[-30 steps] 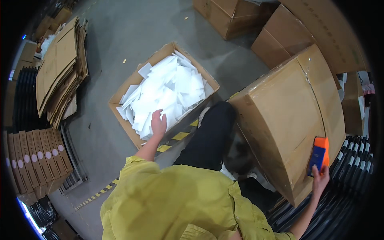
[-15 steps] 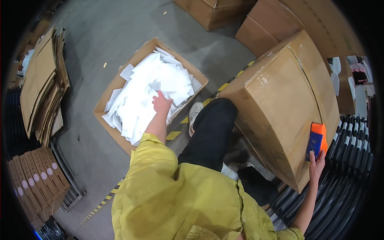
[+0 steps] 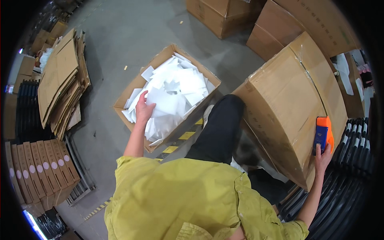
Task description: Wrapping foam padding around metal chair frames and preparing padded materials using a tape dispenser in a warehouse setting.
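My left hand (image 3: 144, 109) is over the left part of an open carton (image 3: 138, 77) full of loose white foam sheets (image 3: 192, 83). Its fingers and thumb are spread beside a pale sheet; whether they touch it is hard to tell. In my right hand (image 3: 323, 158) is an orange tape dispenser with a dark blue side (image 3: 321, 138), gripped at its near end. The dispenser rests against the top of a big taped carton (image 3: 294, 94), where a dark seam line runs up from it.
Flattened cardboard (image 3: 60, 80) leans at the left, above a row of slim brown boxes (image 3: 42, 164). More cartons (image 3: 224, 16) stand at the far side. Stacked black frames (image 3: 340, 192) are at the lower right. Yellow-black floor tape (image 3: 170, 149) runs beside the foam carton.
My left hand has drawn back leftward from the middle of the foam sheets, its fingers now apart. The view has shifted a little left. The tape dispenser stays at about the same spot.
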Action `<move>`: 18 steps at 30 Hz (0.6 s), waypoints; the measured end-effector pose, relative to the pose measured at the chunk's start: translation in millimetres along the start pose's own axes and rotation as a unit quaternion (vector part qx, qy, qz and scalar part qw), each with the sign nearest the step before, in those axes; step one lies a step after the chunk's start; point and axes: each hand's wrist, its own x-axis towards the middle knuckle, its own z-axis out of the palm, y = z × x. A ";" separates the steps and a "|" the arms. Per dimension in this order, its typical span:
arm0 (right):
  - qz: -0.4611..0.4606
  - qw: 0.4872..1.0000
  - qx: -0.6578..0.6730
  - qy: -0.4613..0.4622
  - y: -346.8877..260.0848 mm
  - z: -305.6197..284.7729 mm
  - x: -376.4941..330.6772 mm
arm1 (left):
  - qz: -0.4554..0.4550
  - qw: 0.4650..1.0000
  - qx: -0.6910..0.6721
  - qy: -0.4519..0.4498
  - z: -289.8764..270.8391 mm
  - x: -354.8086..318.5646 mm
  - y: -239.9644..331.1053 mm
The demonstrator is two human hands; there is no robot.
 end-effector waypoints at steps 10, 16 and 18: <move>-0.061 0.996 -0.032 0.048 0.8 4.9 -3.7 | -0.140 0.903 -0.406 0.025 -61.2 -19.3 -6.0; -0.044 0.996 -0.049 0.065 1.0 5.6 -1.9 | -0.186 0.873 -0.443 0.082 -77.4 -7.0 -45.9; -0.017 0.995 -0.085 0.038 -8.0 4.1 -4.4 | -0.185 0.821 -0.538 0.045 -83.7 -14.0 -50.4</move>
